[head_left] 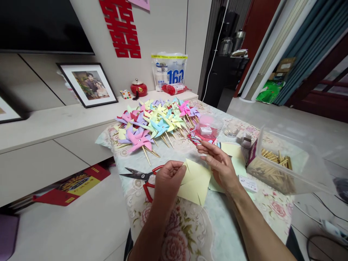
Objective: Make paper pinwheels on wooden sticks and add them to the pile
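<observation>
My left hand point(170, 177) pinches the upper left edge of a pale yellow paper square point(194, 184), which has slits running in from its corners. Just right of the square, my right hand point(219, 161) is held up with its fingers apart and nothing in it. Scissors with red handles point(144, 176) lie spread on the table, left of my left hand. Beyond my hands lies a pile of paper pinwheels point(163, 121) on wooden sticks, in pink, yellow, blue and purple. Sheets of coloured paper point(236, 154) lie partly hidden behind my right hand.
A clear plastic box point(272, 181) of short wooden sticks stands on the right. A round clear container point(208, 127) sits near red paper, and a small white box point(248, 183) lies by my right wrist. A low cabinet point(62, 125) borders the flowered tablecloth point(176, 239).
</observation>
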`<move>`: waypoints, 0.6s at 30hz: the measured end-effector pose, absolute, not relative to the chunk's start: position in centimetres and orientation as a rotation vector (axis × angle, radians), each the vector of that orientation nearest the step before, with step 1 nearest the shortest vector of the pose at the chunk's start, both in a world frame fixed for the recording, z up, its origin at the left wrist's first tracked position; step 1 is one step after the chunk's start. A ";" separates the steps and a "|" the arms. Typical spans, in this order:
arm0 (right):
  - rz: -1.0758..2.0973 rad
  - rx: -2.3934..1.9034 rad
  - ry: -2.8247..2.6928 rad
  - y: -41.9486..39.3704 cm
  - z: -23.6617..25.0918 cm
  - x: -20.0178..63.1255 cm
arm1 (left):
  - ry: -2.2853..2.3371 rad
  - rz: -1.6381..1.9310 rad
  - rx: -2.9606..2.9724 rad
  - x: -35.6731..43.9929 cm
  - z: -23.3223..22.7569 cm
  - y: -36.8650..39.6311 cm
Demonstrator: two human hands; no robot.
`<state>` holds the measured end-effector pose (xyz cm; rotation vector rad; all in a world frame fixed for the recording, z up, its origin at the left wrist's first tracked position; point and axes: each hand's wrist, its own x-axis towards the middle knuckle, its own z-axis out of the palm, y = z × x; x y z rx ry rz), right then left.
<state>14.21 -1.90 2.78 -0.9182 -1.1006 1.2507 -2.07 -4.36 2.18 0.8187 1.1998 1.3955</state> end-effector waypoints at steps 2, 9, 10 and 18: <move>1.198 -0.908 -1.240 -2.2 3.0 14.4 | 1.260 1.351 0.963 -1.7 2.6 -4.5; 1.202 -0.945 -1.354 -2.2 2.7 14.5 | 1.250 1.306 1.086 -0.6 3.2 -3.7; 1.231 -0.949 -1.309 -2.0 2.7 14.5 | 1.224 1.277 1.072 -0.6 3.2 -3.4; 1.449 -0.980 -1.073 -1.9 3.0 15.1 | 1.047 1.126 0.972 -0.2 3.5 -2.0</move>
